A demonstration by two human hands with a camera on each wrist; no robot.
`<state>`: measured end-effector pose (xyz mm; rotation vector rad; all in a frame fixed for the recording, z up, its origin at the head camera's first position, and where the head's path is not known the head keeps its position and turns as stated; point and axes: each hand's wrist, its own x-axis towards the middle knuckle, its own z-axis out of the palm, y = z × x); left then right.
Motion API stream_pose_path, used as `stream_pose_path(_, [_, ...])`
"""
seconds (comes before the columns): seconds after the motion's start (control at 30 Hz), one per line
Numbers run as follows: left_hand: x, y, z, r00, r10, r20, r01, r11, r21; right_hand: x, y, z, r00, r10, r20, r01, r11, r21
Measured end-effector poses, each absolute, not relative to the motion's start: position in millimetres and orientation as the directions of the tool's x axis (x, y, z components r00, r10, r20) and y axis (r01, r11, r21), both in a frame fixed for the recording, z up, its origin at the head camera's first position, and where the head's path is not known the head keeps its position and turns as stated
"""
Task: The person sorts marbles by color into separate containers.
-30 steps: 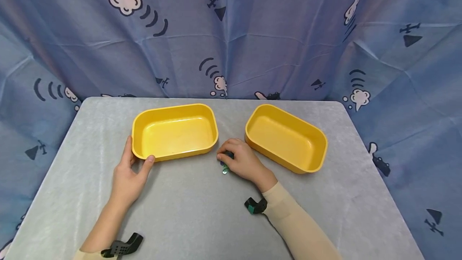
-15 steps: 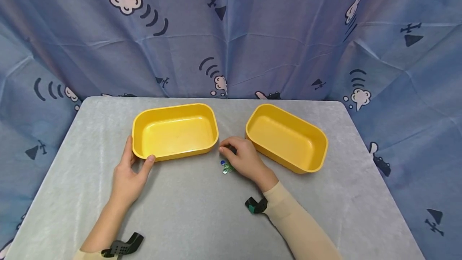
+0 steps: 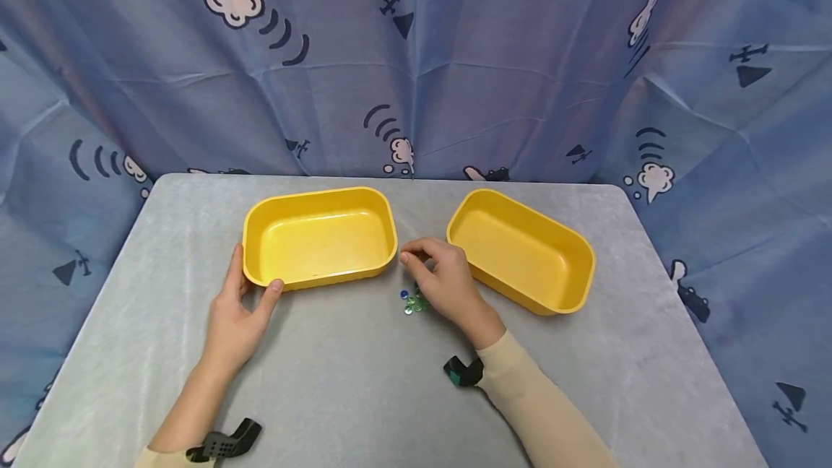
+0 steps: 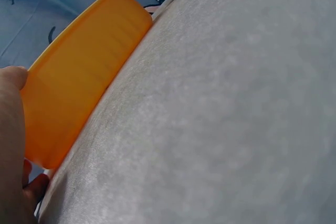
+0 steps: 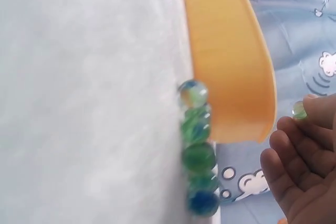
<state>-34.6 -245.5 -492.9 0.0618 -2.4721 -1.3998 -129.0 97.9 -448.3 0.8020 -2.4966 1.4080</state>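
My left hand (image 3: 235,320) holds the near left corner of a yellow tub (image 3: 318,280), thumb at the front rim and fingers along the left side. In the left wrist view the tub's outer wall (image 4: 89,72) stands beside that hand. Between thumb and forefinger my right hand (image 3: 448,284) pinches a clear greenish marble (image 5: 299,109), raised off the table to the right of this tub. Under the right hand lie several green, blue and clear glass marbles (image 3: 410,301), partly hidden in the head view.
A second yellow tub (image 3: 520,255) sits at an angle just beyond the right hand. Both tubs have bare floors. The grey table (image 3: 364,396) ends at the back against a blue patterned curtain (image 3: 494,56).
My right hand has risen from the marbles and moved slightly away toward the back, uncovering more of them. The left hand stays at the tub's corner.
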Motion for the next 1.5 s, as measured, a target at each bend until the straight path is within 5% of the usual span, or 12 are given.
stream_pose_path(0.63, [-37.7, -243.3, -493.4, -0.948, -0.191, 0.256, 0.124, 0.519, 0.846, -141.2, 57.1, -429.8, -0.818, -0.403, 0.412, -0.547, 0.321, -0.773])
stream_pose_path(1.5, [-35.8, -244.7, -493.9, -0.944, -0.197, 0.263, 0.124, 0.527, 0.841, -145.8, 48.6, -437.4, -0.852, -0.402, 0.335, -0.490, 0.388, -0.781])
